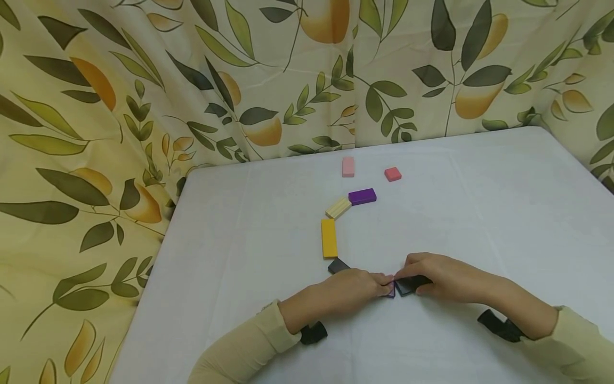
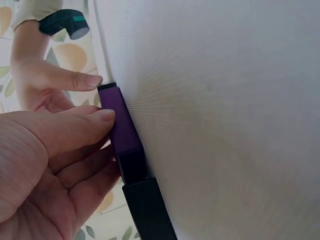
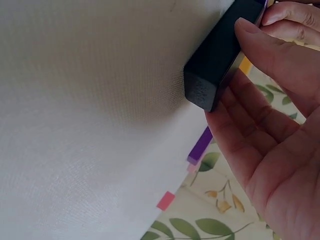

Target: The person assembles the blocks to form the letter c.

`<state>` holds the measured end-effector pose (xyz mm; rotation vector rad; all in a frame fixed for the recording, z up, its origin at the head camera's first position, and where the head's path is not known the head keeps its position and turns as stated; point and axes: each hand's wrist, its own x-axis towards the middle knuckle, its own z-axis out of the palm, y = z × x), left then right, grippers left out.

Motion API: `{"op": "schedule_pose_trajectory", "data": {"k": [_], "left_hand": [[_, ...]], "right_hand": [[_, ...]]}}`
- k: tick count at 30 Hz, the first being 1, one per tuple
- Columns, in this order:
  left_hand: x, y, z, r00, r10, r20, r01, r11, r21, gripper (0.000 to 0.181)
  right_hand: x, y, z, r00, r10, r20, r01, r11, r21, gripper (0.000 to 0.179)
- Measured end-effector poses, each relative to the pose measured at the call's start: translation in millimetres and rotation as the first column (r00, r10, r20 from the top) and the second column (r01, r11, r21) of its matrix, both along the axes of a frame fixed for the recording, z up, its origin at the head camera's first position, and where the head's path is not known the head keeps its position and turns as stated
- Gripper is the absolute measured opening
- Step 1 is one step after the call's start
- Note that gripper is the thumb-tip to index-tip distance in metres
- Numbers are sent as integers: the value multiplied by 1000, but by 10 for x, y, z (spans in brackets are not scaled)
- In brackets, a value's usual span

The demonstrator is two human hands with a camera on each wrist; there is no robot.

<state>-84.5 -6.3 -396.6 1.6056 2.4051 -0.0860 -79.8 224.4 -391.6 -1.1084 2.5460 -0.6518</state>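
My left hand [image 1: 352, 292] pinches a purple block [image 2: 121, 125] between thumb and fingers at the near side of the white table. Most of that block is hidden under the hand in the head view. Just right of it, my right hand [image 1: 451, 278] holds a black block [image 3: 216, 55], thumb on one side and fingers on the other. The black block's left end meets the purple one's right end. At the purple block's other end lies a dark block [image 1: 338, 265], partly covered by my left hand.
A curved row continues away from the dark block: a yellow block [image 1: 329, 239], a cream block [image 1: 338, 208] and another purple block [image 1: 362, 197]. Farther back lie a pale pink block [image 1: 348, 167] and a short coral block [image 1: 393, 174]. A leaf-patterned curtain [image 1: 288, 80] hangs behind the table.
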Motion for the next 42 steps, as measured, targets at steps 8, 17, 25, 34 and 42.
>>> {"op": "schedule_pose_trajectory", "data": {"k": [8, 17, 25, 34, 42], "left_hand": [[-8, 0, -11, 1000, 1, 4, -1, 1000, -1, 38], [-8, 1, -13, 999, -22, -37, 22, 1000, 0, 38], [-7, 7, 2, 999, -19, -40, 20, 999, 26, 36], [-20, 38, 3, 1000, 5, 23, -7, 996, 84, 36], [-118, -31, 57, 992, 73, 102, -86, 988, 127, 40]], "right_hand": [[-42, 8, 22, 1000, 16, 16, -15, 999, -32, 36], [-50, 14, 30, 999, 20, 28, -19, 999, -30, 36], [-48, 0, 30, 999, -7, 31, 7, 1000, -5, 37], [-67, 28, 51, 998, -32, 50, 31, 999, 21, 43], [-219, 43, 165, 998, -32, 58, 34, 999, -32, 39]]}}
